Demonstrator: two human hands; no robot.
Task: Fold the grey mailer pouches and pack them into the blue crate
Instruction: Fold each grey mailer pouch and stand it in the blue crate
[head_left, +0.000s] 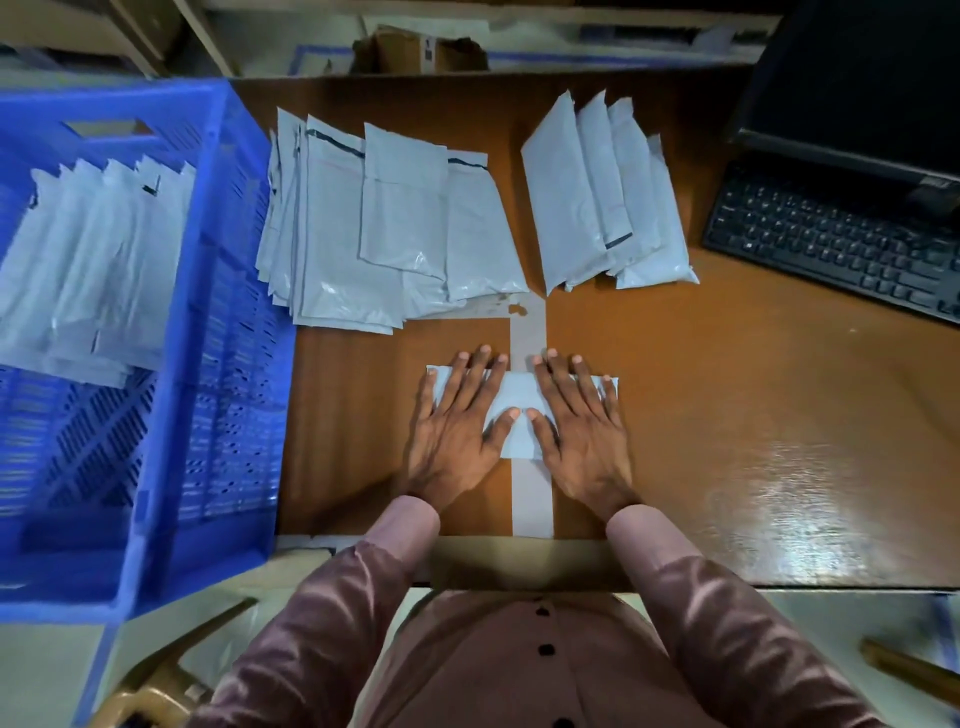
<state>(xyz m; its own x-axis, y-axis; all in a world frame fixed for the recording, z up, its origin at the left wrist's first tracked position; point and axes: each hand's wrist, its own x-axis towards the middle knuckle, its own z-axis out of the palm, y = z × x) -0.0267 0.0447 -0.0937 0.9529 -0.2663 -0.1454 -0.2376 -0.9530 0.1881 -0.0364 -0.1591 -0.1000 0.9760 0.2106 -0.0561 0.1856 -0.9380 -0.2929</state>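
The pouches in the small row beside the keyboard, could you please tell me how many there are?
4 at least: the row of pouches lies on the table, overlapping like tiles from the left one to the one nearest the keyboard. More could be hidden beneath.

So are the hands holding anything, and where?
Nothing is gripped. The left hand and right hand press flat, fingers straight, on the ends of a folded grey pouch.

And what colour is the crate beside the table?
Blue; the crate shows clearly in the head view, with grey pouches inside.
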